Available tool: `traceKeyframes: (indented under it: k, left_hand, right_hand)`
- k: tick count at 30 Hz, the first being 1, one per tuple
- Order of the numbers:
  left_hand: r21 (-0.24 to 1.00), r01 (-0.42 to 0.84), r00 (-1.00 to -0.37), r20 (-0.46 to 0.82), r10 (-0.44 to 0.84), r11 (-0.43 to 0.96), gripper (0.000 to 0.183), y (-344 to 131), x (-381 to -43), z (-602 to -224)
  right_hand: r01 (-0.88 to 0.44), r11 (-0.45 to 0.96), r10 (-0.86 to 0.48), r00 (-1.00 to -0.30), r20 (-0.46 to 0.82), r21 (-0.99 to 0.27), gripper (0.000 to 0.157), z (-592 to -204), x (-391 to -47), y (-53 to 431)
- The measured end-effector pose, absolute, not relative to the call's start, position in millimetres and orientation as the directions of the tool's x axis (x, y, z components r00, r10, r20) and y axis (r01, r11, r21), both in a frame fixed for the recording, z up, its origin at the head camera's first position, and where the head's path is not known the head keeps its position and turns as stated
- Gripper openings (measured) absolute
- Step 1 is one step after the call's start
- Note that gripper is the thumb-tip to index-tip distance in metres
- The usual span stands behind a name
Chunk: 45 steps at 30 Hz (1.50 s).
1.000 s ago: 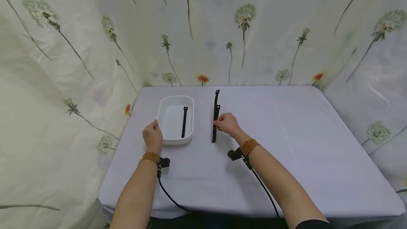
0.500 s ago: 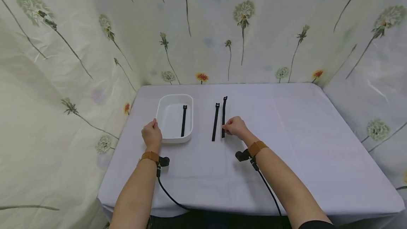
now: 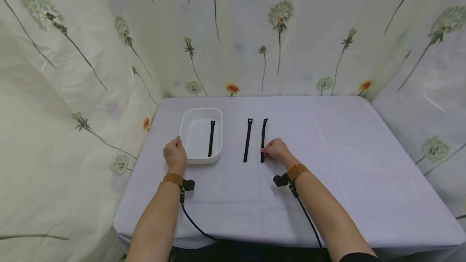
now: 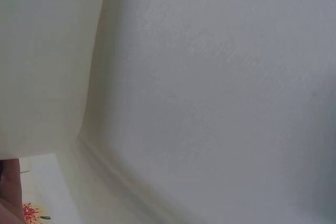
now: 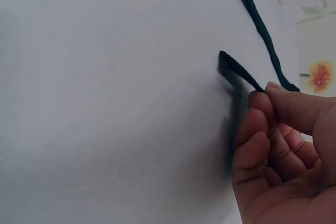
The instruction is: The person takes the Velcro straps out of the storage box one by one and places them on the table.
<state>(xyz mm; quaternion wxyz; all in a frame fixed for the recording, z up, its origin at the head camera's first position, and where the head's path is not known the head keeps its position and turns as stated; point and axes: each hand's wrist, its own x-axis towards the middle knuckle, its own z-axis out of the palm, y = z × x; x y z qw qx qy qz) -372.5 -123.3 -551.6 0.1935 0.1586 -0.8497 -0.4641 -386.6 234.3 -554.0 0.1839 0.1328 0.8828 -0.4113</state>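
In the head view my right hand pinches a black hook-and-loop cable tie near its lower end, close over the table. The right wrist view shows that cable tie between thumb and forefinger, its short end sticking out. A second black cable tie lies straight on the cloth just to the left. My left hand grips the left rim of a white plastic tub. Inside the tub a third black cable tie lies along the right side. Only an edge of the left hand shows in the left wrist view.
A white cloth covers the table, which meets a flower-printed curtain at the back and sides. Brown straps hold a small black camera on each wrist, with black cables trailing to the front edge.
My right hand has moved the pinched cable tie right and toward the front, away from the one it overlapped, which now lies apart. My left hand stays on the tub.
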Motion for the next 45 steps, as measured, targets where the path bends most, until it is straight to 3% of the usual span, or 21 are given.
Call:
traceKeyframes:
  k: [19,36,45]
  left_hand:
    - [0.850,-0.090,-0.874,0.182,-0.451,0.519,0.027,-124,-371,-555]
    - [0.851,-0.082,-0.869,0.194,-0.455,0.519,0.027,-124,-375,-553]
    - [0.853,-0.096,-0.866,0.183,-0.466,0.513,0.027,-125,-374,-550]
  right_hand:
    - [0.428,0.675,0.143,-0.875,-0.463,-0.601,0.015,-556,-387,231]
    - [0.477,0.708,0.227,-0.852,-0.471,-0.521,0.022,-552,-395,228]
    - [0.305,0.743,0.156,-0.945,-0.289,-0.596,0.021,-537,-388,226]
